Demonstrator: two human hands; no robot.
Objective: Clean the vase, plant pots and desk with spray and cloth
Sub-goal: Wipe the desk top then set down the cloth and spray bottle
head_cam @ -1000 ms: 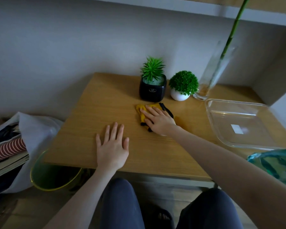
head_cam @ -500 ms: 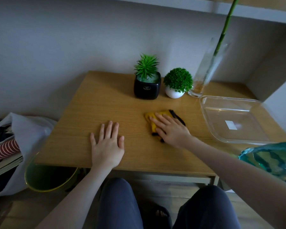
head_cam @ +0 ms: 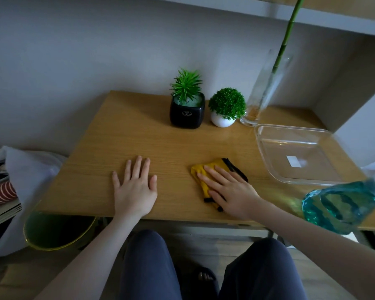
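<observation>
The table [head_cam: 139, 137] is being wiped, so the task is judged to be in its desk stage; whether the pots and vase are already clean cannot be told. At lower centre-left the left hand [head_cam: 134, 191] is being held flat and open on the wood, gripping nothing. At centre right the yellow cloth [head_cam: 208, 169] is being pressed down under the right hand [head_cam: 232, 191], fingers spread flat rather than closed around it. The black pot [head_cam: 187, 113], white pot [head_cam: 222, 121] and glass vase [head_cam: 266, 89] are standing at upper centre right, the spray bottle [head_cam: 340, 204] at lower right. Compared with the earlier frames, the cloth is being drawn away from the pots towards the near edge.
</observation>
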